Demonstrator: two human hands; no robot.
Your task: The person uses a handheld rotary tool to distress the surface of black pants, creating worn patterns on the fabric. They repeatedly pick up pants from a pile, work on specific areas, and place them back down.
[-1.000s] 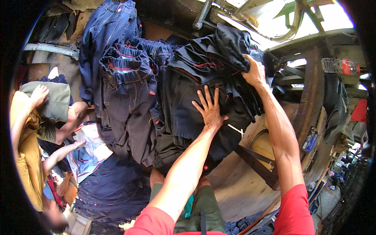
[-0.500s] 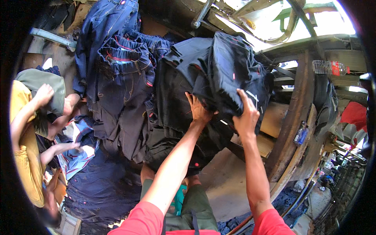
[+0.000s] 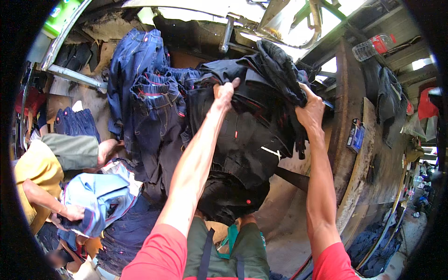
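Note:
A heap of black garments [image 3: 238, 144] with small red tags lies in front of me, reaching down to my knees. My left hand [image 3: 225, 94] is closed on the near edge of a folded black garment [image 3: 254, 86] at the top of the heap. At that garment's right side my right hand [image 3: 310, 111] grips its bunched cloth. Between my hands the cloth is lifted and rumpled, and its folds hide some of my fingertips. A short white strip [image 3: 270, 151] shows on the garment lying beneath.
Dark blue elastic-waist jeans [image 3: 156, 95] are stacked left of the heap. A co-worker in yellow [image 3: 44, 161], at the left, handles a light blue garment [image 3: 100, 191]. On the right are a wooden beam [image 3: 347, 93], a plastic bottle [image 3: 373, 46] and a blue packet [image 3: 356, 136].
Both hands have moved up and now grip the upper black garment, which has folded over and bunched toward the far side. More of the garment below shows. The co-worker's light blue garment is raised.

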